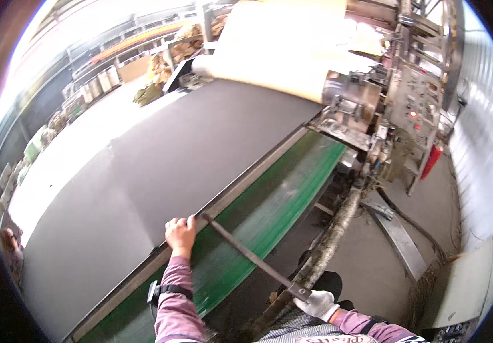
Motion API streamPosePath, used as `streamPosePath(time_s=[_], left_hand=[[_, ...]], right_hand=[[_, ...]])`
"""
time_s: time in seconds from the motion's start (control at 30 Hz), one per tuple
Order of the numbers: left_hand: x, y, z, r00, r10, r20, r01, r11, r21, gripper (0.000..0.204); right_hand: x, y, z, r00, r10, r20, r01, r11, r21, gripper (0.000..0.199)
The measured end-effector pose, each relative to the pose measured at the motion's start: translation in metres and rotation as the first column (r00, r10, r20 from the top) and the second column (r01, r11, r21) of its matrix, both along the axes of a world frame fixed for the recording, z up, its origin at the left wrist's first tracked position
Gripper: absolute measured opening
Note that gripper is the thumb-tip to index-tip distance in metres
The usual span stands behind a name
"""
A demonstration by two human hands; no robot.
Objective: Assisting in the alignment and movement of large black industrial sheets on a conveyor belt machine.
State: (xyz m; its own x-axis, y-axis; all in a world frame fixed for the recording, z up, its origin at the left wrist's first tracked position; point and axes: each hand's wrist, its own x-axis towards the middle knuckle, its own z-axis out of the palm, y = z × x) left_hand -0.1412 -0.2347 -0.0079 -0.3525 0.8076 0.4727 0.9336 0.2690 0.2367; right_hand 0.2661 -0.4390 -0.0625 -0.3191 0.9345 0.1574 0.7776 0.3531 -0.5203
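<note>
My bare left hand (181, 234) is at the near edge of a wide dark grey sheet (160, 154), its fingers bent over the narrow rail (252, 173) along that edge. My right hand (317, 304), in a white knitted glove, is closed round the near end of a long metal bar (252, 255). A hole shows in the bar's broad end, by the glove. Its thin far end reaches across a green belt (283, 200) to the rail, just right of my left hand. What lies under my left fingers is hidden.
A large pale yellow roll (275, 46) hangs over the sheet's far end. Machinery with a control panel (417, 103) stands at the right. A long rough pipe (338, 223) runs beside the belt. A metal channel (398, 243) lies on the floor. Another person's hand (12, 237) shows at far left.
</note>
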Motion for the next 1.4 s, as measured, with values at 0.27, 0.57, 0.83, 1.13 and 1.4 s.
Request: streamPosePath(time_s=[0.27,0.57,0.83,1.13,1.4], left_hand=[[-0.082,-0.058,0.02,0.988,0.153,-0.036,-0.145,0.975,0.167,0.044],[-0.208,-0.135,0.005,0.804,0.592,0.059,-0.523,0.751,-0.404,0.069],[-0.14,-0.053,0.02,0.865,0.14,0.482,0.024,0.948,-0.318,0.05],[-0.164,-0.085,-0.018,0.987,0.133,0.087,-0.142,0.985,0.102,0.04],[-0.261,-0.208,-0.042,0.915,0.394,-0.085,-0.399,0.916,-0.046,0.037]], right_hand=[[-0.009,0.001,0.009,1.0,-0.017,-0.005,0.017,1.0,0.011,0.015],[-0.007,0.005,0.006,1.0,-0.014,-0.008,0.014,1.0,-0.026,0.017],[-0.007,0.004,0.008,1.0,-0.02,0.004,0.02,0.999,-0.044,0.016],[-0.001,0.0,0.009,0.999,0.025,-0.032,-0.024,0.999,0.031,0.018],[0.003,0.003,-0.004,0.994,0.076,-0.077,-0.075,0.997,0.014,0.015]])
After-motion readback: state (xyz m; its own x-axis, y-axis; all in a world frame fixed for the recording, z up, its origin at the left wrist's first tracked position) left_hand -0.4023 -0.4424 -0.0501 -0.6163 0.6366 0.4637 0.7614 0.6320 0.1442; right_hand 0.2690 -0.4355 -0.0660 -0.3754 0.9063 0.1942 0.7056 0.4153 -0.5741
